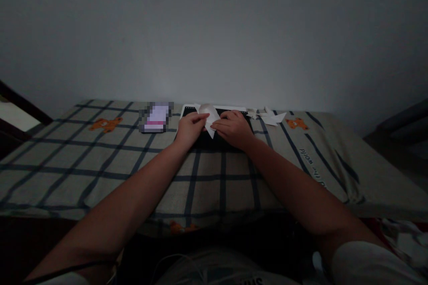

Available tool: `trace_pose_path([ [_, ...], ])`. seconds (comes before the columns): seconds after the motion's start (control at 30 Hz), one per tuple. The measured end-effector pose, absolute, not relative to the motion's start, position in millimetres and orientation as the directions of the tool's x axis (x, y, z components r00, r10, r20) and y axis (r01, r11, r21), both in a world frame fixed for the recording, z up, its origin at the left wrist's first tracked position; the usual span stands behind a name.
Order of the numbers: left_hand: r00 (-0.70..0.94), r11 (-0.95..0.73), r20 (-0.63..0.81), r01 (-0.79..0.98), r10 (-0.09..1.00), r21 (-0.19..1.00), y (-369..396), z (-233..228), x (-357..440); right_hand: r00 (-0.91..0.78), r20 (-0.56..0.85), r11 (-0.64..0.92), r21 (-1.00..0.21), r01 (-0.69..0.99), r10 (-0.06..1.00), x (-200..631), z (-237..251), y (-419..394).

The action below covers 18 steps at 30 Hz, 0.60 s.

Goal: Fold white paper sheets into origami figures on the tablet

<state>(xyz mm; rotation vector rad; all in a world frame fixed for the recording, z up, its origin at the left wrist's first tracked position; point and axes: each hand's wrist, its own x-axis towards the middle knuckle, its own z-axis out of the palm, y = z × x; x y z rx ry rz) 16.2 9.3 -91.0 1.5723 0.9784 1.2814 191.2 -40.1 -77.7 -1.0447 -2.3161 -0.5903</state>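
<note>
Two hands folding one white paper piece (210,121) at frame centre.
My left hand (190,128) and right hand (234,128) pinch it over the dark board (214,140); I judge a fold is underway, needing aligned edges.

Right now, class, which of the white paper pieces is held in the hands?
The white paper piece over the dark board, pinched between the left hand and right hand; the other folded pieces lie untouched to the right.

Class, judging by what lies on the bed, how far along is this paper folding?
Done: some folded white paper shapes lie at the right of the dark board. In hand: the left hand and right hand pinch one white paper piece, partly folded. No unfolded sheets are visible, so what remains cannot be told.
</note>
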Motion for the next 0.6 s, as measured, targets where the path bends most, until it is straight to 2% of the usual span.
trace_pose_path([
  [0.1,0.183,-0.367,0.355,0.035,0.917,0.93,8.3,-89.8,16.9,-0.543,0.627,0.593,0.156,0.79,0.559,191.1,-77.4,-41.3],
  [0.3,0.177,-0.131,0.165,-0.187,0.97,0.973,7.1,-88.6,22.8,-0.546,0.605,0.62,0.107,0.777,0.58,195.6,-80.9,-38.2],
  [0.6,0.213,-0.06,0.103,-0.201,0.971,0.978,7.6,-89.1,23.4,-0.605,0.554,0.648,0.148,0.747,0.571,197.4,-82.3,-38.1],
])
